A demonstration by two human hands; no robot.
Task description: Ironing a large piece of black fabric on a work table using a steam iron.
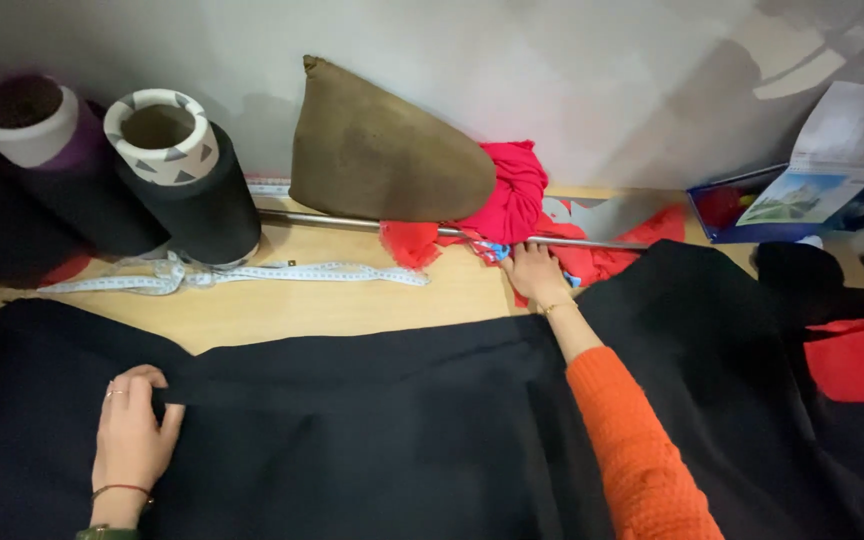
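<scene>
A large black cloth [372, 420] covers most of the wooden table [352, 300]. My left hand [132, 435] lies on the cloth at the lower left and pinches a fold of it between curled fingers. My right hand [534, 272], in an orange sleeve, reaches to the far side of the table, fingers down on red fabric scraps [592, 262] beside a long metal rod [352, 222]. Whether it grips anything there is hidden.
Two rolls of dark fabric [192, 190] stand at the back left. A white measuring tape [252, 273] lies on the wood. A brown padded cushion [382, 150] leans on the wall next to a bunched red cloth [512, 195]. A blue box with a booklet [802, 195] sits at the back right.
</scene>
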